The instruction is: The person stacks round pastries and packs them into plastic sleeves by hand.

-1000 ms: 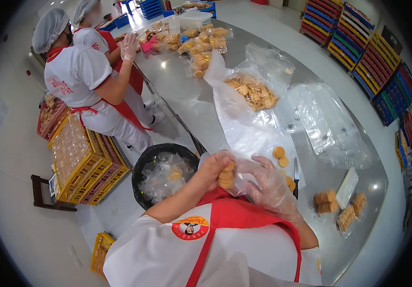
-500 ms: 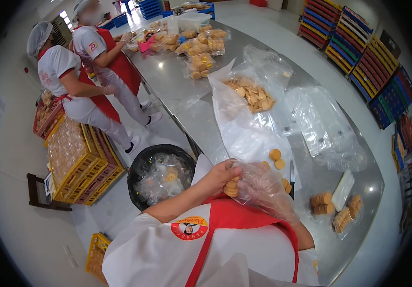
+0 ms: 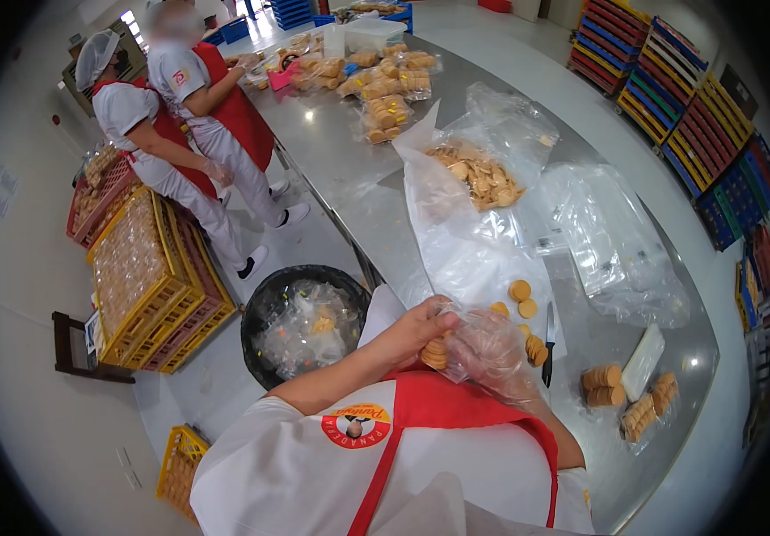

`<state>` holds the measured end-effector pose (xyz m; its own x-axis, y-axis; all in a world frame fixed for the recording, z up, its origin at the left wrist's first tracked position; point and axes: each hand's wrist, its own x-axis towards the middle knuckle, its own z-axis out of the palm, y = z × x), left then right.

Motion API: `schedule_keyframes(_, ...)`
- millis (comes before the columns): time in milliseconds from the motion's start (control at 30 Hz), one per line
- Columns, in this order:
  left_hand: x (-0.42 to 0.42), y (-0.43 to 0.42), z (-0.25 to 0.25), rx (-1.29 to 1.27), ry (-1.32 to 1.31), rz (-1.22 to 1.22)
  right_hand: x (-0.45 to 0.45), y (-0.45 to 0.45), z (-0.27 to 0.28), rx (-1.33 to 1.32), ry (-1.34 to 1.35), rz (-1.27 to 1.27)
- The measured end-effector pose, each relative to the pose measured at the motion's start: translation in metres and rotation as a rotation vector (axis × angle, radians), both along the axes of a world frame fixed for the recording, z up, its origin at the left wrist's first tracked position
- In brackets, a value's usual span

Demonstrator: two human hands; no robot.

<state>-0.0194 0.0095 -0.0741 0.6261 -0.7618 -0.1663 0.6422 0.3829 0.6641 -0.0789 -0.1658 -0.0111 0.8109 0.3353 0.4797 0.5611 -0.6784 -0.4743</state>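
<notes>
In front of the red apron, my left hand (image 3: 412,332) is closed around a short stack of round cookies (image 3: 435,354). My right hand (image 3: 492,353), in a clear plastic glove, meets it from the right with curled fingers. Crinkled plastic hides what those fingers grip. Just beyond my hands, loose round cookies (image 3: 526,308) lie on a white plastic sheet (image 3: 456,255). A dark-handled knife (image 3: 548,344) rests beside more cookies, right of my gloved hand.
Broken cookie pieces (image 3: 479,177) are heaped farther up the steel table (image 3: 340,161). Clear bags (image 3: 613,232) and cookie packs (image 3: 648,406) lie right. A black bin (image 3: 260,353) stands left, near stacked yellow crates (image 3: 148,299). Two co-workers (image 3: 210,107) stand at the table's far left.
My hands stay together at the stack, with the gloved fingers shifted only slightly. The view has turned a little. The nearer co-worker's arm has moved.
</notes>
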Motion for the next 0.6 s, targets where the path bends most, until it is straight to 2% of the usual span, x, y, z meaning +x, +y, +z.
schedule_keyframes(100, 0.003, 0.008, 0.000, -0.080, -0.016, 0.015, 0.001, 0.000, 0.003, -0.065, -0.060, 0.022)
schedule_keyframes(200, 0.001, 0.015, 0.010, -0.253, -0.126, 0.055, -0.003, 0.003, 0.008, 0.330, 0.392, -0.057)
schedule_keyframes(267, -0.003, 0.019, 0.017, -0.303, -0.253, 0.050, -0.006, 0.005, 0.013, 0.745, 0.735, -0.090)
schedule_keyframes(300, -0.004, 0.021, 0.015, -0.219, -0.384, 0.046, -0.007, 0.005, 0.014, 0.954, 0.906, -0.106)
schedule_keyframes(367, -0.005, 0.025, 0.007, -0.045, -0.643, 0.037, -0.006, -0.002, 0.012, 1.011, 1.001, -0.043)
schedule_keyframes(400, -0.006, 0.027, 0.017, 0.175, -0.898, 0.018, -0.005, -0.004, 0.013, 1.039, 1.049, -0.010)
schedule_keyframes(500, -0.010, 0.025, 0.022, 0.219, -0.891, 0.007, -0.008, -0.008, 0.030, 0.718, 1.128, -0.110)
schedule_keyframes(600, -0.009, 0.028, 0.021, 0.252, -0.862, -0.035, -0.011, -0.010, 0.018, 0.581, 1.004, -0.020)
